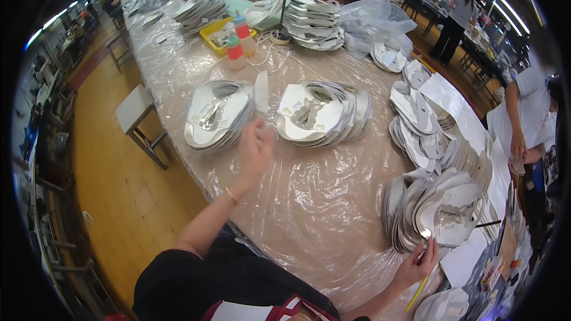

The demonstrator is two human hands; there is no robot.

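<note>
Resting low at the edge, the right hand (419,261) is pinching a white cut piece on the near stack (434,211); the left hand (254,150) is hovering open by another stack (217,113). Pulling carelessly could topple the leaning stack across the plastic-covered table (315,202).

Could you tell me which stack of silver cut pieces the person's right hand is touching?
The fanned stack at the table's near right edge; the right hand fingers its bottom edge.
</note>
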